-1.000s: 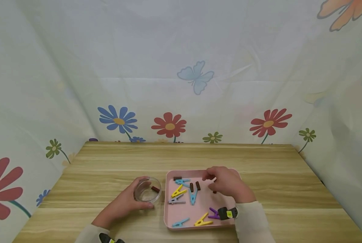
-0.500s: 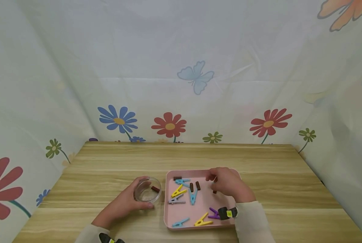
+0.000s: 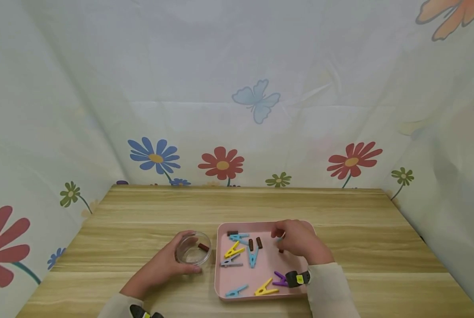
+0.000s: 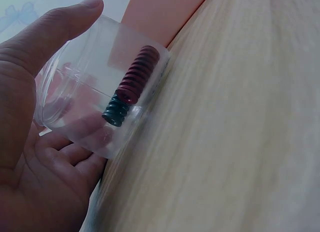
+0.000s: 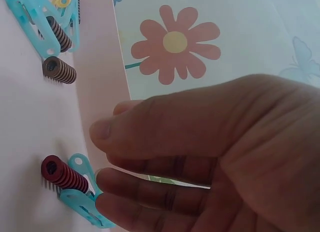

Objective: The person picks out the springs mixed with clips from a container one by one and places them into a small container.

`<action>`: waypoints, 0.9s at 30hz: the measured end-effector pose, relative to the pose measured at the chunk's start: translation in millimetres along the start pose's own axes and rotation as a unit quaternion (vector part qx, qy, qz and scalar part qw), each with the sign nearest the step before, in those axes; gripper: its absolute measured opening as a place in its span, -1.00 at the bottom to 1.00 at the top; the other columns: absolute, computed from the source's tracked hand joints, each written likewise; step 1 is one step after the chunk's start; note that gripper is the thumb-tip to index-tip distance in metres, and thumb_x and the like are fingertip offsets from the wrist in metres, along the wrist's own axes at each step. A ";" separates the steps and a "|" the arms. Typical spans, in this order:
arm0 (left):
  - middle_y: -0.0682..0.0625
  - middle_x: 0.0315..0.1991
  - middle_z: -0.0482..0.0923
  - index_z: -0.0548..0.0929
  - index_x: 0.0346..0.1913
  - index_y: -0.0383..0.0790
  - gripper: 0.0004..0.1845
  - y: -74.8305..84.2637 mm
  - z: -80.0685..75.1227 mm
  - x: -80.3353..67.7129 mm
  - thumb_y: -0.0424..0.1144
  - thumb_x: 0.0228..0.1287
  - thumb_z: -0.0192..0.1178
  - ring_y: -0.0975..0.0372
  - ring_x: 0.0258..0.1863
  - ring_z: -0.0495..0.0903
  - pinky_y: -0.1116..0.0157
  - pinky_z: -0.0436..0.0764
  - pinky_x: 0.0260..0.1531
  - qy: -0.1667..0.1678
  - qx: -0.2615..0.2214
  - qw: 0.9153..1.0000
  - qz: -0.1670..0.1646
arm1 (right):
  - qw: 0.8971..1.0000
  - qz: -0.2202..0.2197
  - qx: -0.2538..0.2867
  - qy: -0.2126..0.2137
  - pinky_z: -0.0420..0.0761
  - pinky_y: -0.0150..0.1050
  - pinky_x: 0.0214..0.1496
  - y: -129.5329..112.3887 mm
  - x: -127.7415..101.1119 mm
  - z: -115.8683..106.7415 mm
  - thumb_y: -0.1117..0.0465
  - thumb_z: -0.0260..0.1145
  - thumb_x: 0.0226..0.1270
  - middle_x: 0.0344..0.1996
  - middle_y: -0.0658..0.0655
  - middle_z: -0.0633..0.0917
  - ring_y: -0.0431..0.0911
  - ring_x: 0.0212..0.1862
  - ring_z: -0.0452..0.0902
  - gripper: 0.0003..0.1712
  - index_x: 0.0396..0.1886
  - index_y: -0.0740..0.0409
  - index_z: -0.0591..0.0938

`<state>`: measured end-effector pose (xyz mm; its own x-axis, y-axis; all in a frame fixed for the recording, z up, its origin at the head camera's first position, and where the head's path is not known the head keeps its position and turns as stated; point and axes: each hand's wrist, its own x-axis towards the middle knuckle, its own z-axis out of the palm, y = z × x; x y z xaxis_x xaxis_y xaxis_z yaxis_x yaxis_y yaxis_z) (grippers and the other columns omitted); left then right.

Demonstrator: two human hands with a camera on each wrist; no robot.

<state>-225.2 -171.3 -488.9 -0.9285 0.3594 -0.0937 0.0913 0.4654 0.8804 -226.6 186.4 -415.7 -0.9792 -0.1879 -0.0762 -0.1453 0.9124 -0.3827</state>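
Here the left hand (image 3: 163,265) wraps a clear cup (image 3: 193,248) on the counter (image 3: 141,212), steadying it beside the pink tray (image 3: 242,289), while the right hand (image 3: 298,240), fingers loosely apart and gripping nothing, reaches a red spring (image 5: 62,176) beside a blue clip (image 5: 80,199) in the tray.

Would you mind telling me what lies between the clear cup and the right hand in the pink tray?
In the head view, between the clear cup and right hand lie blue and yellow clothespins and dark springs.
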 end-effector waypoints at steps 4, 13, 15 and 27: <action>-0.04 0.38 0.34 0.18 0.35 0.21 -0.02 0.4 -0.3 0.4 0.03 -0.14 0.55 0.05 0.42 0.29 -0.05 0.30 0.33 0.003 0.000 1.000 -0.001 | 1.000 0.003 -0.006 0.001 0.36 -0.19 -0.20 0.3 0.4 0.2 0.22 0.45 0.10 -0.43 -0.14 0.65 -0.19 -0.43 0.43 -0.85 -0.37 -0.07 0.64; -0.05 0.38 0.35 0.20 0.34 0.19 -0.03 0.1 -0.3 -0.3 0.03 -0.15 0.55 0.05 0.42 0.30 -0.05 0.30 0.33 0.002 0.003 1.000 0.003 | 0.999 0.012 -0.032 0.009 0.37 -0.24 -0.30 2.3 1.8 5.5 0.18 0.48 0.08 -0.45 -0.14 0.60 -0.17 -0.41 0.41 -0.84 -0.40 -0.11 0.63; -0.07 0.38 0.35 0.20 0.35 0.16 -0.03 0.2 -0.4 -0.8 0.02 -0.14 0.55 0.03 0.42 0.30 -0.06 0.31 0.32 -0.001 0.001 1.000 0.009 | 0.999 0.012 -0.037 0.012 0.38 -0.25 -0.31 1.6 1.8 6.5 0.19 0.48 0.07 -0.44 -0.15 0.61 -0.17 -0.40 0.41 -0.83 -0.41 -0.13 0.63; -0.03 0.37 0.36 0.20 0.35 0.18 -0.02 3.3 -0.3 -1.8 0.04 -0.14 0.55 0.06 0.42 0.30 -0.05 0.30 0.34 0.001 0.006 1.000 -0.001 | 0.994 -0.025 -0.104 0.038 0.34 -0.26 -0.32 -1.4 2.2 12.7 0.16 0.49 0.05 -0.57 -0.28 0.54 -0.21 -0.45 0.38 -0.80 -0.49 -0.27 0.65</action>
<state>-223.3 -170.7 -485.7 -0.9291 0.3576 -0.0940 0.0947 0.4760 0.8743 -226.8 180.1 -427.0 -0.9769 -0.2133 0.0109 -0.2116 0.9597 -0.1849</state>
